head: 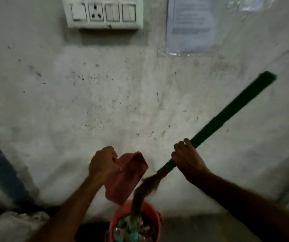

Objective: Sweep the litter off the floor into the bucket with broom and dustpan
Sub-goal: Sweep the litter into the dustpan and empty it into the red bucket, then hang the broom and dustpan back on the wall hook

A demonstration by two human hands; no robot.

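The bucket (113,222) sits low in the middle. Left hand (102,163) grips the tipped dustpan (124,177); right hand (186,157) grips the broom (227,110). Brush gently so litter (133,229) lands inside.

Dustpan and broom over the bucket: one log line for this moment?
left hand grips dustpan, tipped above bucket | right hand grips broom, bristles down in bucket | litter in bucket

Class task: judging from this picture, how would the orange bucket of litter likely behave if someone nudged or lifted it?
The bucket looks like thin plastic, so probably light. Its litter seems to be wrappers and scraps, adding little weight. A nudge would likely slide or tip it.
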